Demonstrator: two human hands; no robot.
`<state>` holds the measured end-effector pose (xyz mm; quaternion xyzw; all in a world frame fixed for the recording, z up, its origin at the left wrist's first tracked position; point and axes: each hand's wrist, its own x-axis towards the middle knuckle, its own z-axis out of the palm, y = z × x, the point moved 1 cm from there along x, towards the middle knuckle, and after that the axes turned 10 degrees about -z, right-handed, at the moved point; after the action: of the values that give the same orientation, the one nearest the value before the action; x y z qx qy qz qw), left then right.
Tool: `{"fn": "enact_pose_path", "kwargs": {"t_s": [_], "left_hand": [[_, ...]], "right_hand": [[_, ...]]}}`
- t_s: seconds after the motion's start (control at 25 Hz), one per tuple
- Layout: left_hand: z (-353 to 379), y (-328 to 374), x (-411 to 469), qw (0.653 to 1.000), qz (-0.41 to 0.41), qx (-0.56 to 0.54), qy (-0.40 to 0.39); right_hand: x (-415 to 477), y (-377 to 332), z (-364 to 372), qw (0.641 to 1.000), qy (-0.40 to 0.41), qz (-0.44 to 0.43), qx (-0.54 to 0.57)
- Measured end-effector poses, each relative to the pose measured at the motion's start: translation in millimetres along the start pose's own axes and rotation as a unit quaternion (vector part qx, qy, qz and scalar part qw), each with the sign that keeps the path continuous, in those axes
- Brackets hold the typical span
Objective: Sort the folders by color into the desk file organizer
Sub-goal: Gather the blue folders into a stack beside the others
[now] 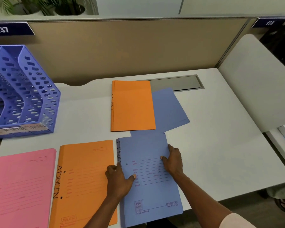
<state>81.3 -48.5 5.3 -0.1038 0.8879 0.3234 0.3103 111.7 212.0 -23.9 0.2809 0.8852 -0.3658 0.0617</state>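
Note:
A blue folder stack [148,191] lies at the desk's front edge. My left hand [118,180] grips its left spine edge, thumb on the cover. My right hand [173,160] presses on its right edge, fingers spread. To the left lie an orange folder marked ADMIN [84,181] and a pink folder stack [21,188]. Further back rest another orange folder [132,106] and a blue folder [169,109] partly under it. The blue perforated file organizer [23,89] stands at the back left, its visible slots holding nothing.
A beige partition [130,46] runs along the back of the white desk [220,145]. A grey cable flap [176,83] is set into the desk behind the folders. A white side panel [257,83] stands at the right.

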Motion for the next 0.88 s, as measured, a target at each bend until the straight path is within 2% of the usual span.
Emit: {"fn": "enact_pose_path", "kwargs": {"t_s": [0.16, 0.32, 0.52, 0.68, 0.88], "left_hand": [[5.0, 6.9, -1.6, 0.999, -0.019, 0.025, 0.029], [4.0, 16.9, 0.9, 0.998, -0.030, 0.015, 0.053], [-12.1, 42.0, 9.6, 0.994, -0.042, -0.006, 0.103], [-44.5, 56.6, 50.3, 0.990, -0.055, -0.020, 0.130], [-91.7, 89.9, 113.4, 0.989, -0.047, -0.019, 0.141]], "right_hand": [[6.3, 3.3, -0.3, 0.999, -0.029, -0.019, -0.019], [8.3, 4.8, -3.4, 0.998, -0.006, -0.032, -0.051], [25.5, 6.2, -17.1, 0.997, 0.060, -0.035, 0.020], [66.1, -4.7, -30.8, 0.992, 0.095, -0.046, 0.072], [125.8, -38.3, -48.2, 0.992, 0.077, -0.063, 0.081]]}}
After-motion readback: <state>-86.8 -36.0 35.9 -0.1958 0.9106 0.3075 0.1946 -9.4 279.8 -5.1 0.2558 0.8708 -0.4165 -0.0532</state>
